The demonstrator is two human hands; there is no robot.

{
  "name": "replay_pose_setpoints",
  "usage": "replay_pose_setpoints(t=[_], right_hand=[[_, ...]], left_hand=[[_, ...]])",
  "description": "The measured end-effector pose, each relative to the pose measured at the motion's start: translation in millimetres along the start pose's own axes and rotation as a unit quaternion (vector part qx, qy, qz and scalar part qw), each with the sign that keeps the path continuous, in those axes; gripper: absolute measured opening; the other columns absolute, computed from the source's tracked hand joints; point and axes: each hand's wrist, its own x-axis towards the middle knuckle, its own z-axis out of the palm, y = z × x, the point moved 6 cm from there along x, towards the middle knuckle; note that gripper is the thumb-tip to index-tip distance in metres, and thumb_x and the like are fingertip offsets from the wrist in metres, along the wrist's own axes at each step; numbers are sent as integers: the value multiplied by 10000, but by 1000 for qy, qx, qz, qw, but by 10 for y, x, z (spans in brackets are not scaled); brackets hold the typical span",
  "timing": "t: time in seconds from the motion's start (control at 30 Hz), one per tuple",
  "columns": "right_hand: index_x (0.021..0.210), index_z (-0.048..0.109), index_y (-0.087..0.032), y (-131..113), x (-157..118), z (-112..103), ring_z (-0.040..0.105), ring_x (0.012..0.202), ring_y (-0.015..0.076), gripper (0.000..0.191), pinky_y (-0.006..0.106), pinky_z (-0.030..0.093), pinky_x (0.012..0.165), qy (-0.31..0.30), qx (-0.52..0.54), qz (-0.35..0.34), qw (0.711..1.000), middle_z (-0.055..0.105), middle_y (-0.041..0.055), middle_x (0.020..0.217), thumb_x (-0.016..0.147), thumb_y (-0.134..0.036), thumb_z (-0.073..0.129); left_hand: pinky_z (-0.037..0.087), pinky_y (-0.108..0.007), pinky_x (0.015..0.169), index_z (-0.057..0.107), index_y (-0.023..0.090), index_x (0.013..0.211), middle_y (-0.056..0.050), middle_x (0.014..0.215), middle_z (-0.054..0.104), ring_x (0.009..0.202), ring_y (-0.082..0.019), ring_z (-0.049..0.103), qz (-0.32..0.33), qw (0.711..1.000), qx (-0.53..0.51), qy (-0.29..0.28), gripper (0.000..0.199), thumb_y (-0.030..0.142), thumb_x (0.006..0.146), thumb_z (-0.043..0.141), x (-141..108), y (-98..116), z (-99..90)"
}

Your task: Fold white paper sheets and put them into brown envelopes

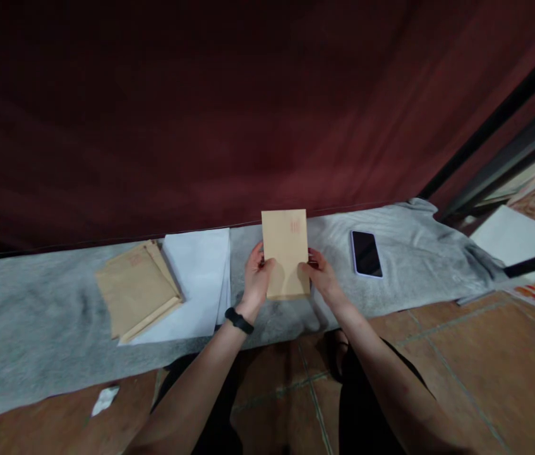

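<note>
A brown envelope (pixel 287 253) with red print near its top right corner is held upright in front of me. My left hand (pixel 256 273) grips its left edge, thumb on the front and fingers behind. At the opposite edge my right hand (pixel 321 273) pinches it the same way. To the left, several brown envelopes (pixel 139 287) lie in an uneven pile, partly on top of white paper sheets (pixel 198 272). A phone (pixel 366 254) with a dark screen and a light purple edge lies to the right of my right hand.
Grey cloth (pixel 414 253) covers the long narrow surface, with a dark red curtain (pixel 248 114) behind it. A crumpled white scrap (pixel 105 400) lies on the tiled floor (pixel 475 360). Dark bars and printed sheets are at the far right.
</note>
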Motion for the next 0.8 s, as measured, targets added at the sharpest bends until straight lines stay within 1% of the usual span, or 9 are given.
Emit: replay_pose_setpoints(t=[0.1,0.13,0.2,0.33,0.5,0.57,0.63,0.73,0.8], right_hand=[[953,614,-235,-42,-58,36,625,720,175,247,302,526,659,-68,60,36,995,664,-17,804,723,-323,632],[906,609,-238,-55,-84,46,622,715,172,214,297,520,653,-82,69,47,993,659,-22,788,709,-316,640],[869,599,-244,-81,-125,53,625,718,170,183,294,515,656,-91,75,62,991,659,-27,784,701,-304,639],[891,608,-247,-165,-160,57,634,733,169,202,292,522,671,-88,109,63,988,680,-25,807,712,-329,655],[943,617,-241,-266,-178,52,636,772,171,241,285,532,695,-82,122,52,988,679,-21,807,783,-421,628],[926,606,-244,-236,-182,74,638,774,175,231,286,533,691,-81,110,59,989,667,-22,786,799,-437,604],[912,588,-247,-165,-168,103,633,735,174,213,287,532,661,-76,90,67,991,652,-25,765,800,-429,586],[1014,579,-237,-65,-100,104,645,719,178,244,307,551,654,-46,32,49,997,667,-9,812,810,-363,536],[1113,567,-216,-43,-49,58,666,772,192,317,344,575,715,-15,-24,21,999,685,25,893,816,-310,506]], left_hand=[[517,-332,876,630,183,1200,-53,1075,737,941,-199,685,16,1000,5,-25,468,173,737,693,-17,16,18],[520,-324,855,634,181,1172,-51,1062,739,920,-193,685,16,999,3,-28,432,194,745,693,-30,9,18],[521,-305,817,635,181,1132,-40,1017,741,868,-177,680,12,999,-4,-32,377,227,762,693,-63,-6,13],[524,-287,781,641,194,1098,-26,995,735,827,-162,669,12,999,2,-44,324,314,802,694,-125,8,13],[542,-290,756,644,195,1072,-33,994,726,830,-172,671,1,1000,15,-26,335,397,811,699,-145,17,2],[541,-285,735,643,189,1037,-27,956,721,804,-168,667,-10,999,26,-19,309,383,802,696,-143,-23,3],[536,-278,716,631,196,1015,-11,916,715,778,-159,663,-26,999,44,-14,267,331,792,685,-133,-86,-2],[534,-276,699,615,208,1037,5,896,716,768,-159,670,-45,997,65,-17,285,229,758,670,-98,-171,-16],[541,-288,694,613,202,1064,2,886,719,771,-173,680,-52,996,67,-20,323,181,743,646,-61,-201,-29]])
